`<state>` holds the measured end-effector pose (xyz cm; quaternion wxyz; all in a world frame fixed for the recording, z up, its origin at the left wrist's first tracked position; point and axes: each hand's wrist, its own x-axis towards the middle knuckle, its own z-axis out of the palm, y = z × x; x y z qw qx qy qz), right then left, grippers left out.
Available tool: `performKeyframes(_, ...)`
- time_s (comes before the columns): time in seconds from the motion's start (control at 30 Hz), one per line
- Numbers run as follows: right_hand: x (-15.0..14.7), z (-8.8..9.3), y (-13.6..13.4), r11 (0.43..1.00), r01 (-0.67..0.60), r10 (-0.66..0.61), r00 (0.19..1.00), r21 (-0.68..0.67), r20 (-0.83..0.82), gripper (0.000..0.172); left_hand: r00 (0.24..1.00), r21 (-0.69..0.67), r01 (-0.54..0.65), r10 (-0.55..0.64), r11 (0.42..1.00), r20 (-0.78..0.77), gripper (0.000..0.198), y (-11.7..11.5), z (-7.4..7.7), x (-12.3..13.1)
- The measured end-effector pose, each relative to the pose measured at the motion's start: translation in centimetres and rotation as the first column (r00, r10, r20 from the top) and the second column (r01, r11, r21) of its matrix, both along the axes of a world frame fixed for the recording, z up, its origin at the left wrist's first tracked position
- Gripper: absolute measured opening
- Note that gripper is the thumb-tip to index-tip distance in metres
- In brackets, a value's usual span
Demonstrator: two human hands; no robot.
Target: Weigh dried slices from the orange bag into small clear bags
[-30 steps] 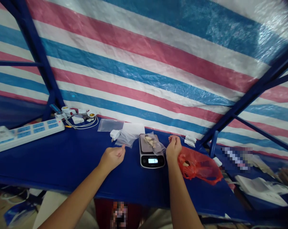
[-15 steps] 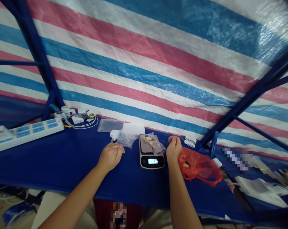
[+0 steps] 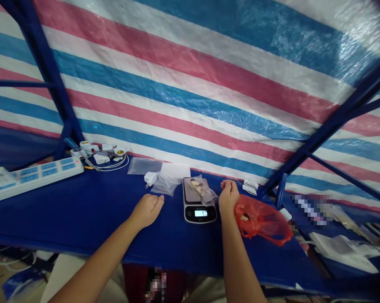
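A digital kitchen scale [image 3: 200, 213] stands on the blue table between my hands, its display lit. On its plate lies a clear plastic bag [image 3: 209, 195] with pale and dark dried pieces [image 3: 198, 187] in it. My left hand [image 3: 147, 209] rests on the table to the left of the scale, closed in a loose fist with nothing showing in it. Just right of the scale, my right hand [image 3: 229, 196] is closed too, fingers curled and no object visible. A red plastic bag [image 3: 265, 221] lies beside my right wrist, with a pale piece [image 3: 244, 216] inside.
Behind my left hand are a white plug adapter [image 3: 150, 178] and empty clear bags [image 3: 166, 184]. A white power strip [image 3: 35, 176] and tangled chargers [image 3: 106, 158] lie at the left. Small white packets [image 3: 250, 187] sit near the striped sheet [image 3: 190, 105]. Blue posts slant up at both sides.
The fingers of my left hand have curled in a little more. My right hand, the scale and the bags stay in place; the view has shifted very slightly.
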<state>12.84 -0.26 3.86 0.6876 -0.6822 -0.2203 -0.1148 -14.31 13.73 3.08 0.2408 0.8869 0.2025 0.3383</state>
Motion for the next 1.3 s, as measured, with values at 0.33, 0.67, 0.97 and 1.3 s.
performKeyframes(0.33, -0.01, 0.16, -0.01, 1.0, -0.011, 0.011, 1.0, -0.012, -0.006, 0.03, 0.994, -0.108, -0.036, 0.048, 0.993, 0.103, 0.053, -0.17, 0.1, -0.3)
performKeyframes(0.67, 0.33, 0.07, -0.12, 0.999, -0.037, 0.037, 0.999, -0.021, -0.015, 0.031, 0.949, 0.037, 0.052, -0.061, 0.998, 0.31, 0.032, 0.5, 0.24, -0.59)
performKeyframes(0.97, -0.08, 0.52, -0.17, 0.998, -0.051, 0.05, 0.999, -0.027, -0.012, 0.031, 0.962, 0.08, 0.146, -0.16, 0.986, 0.223, 0.024, 0.14, -0.11, -0.81)
performKeyframes(1.3, -0.2, 0.74, -0.33, 0.998, -0.056, 0.055, 0.998, -0.039, -0.023, 0.029, 0.989, -0.001, -0.086, 0.085, 0.996, 0.117, 0.017, -0.44, 0.34, -0.06)
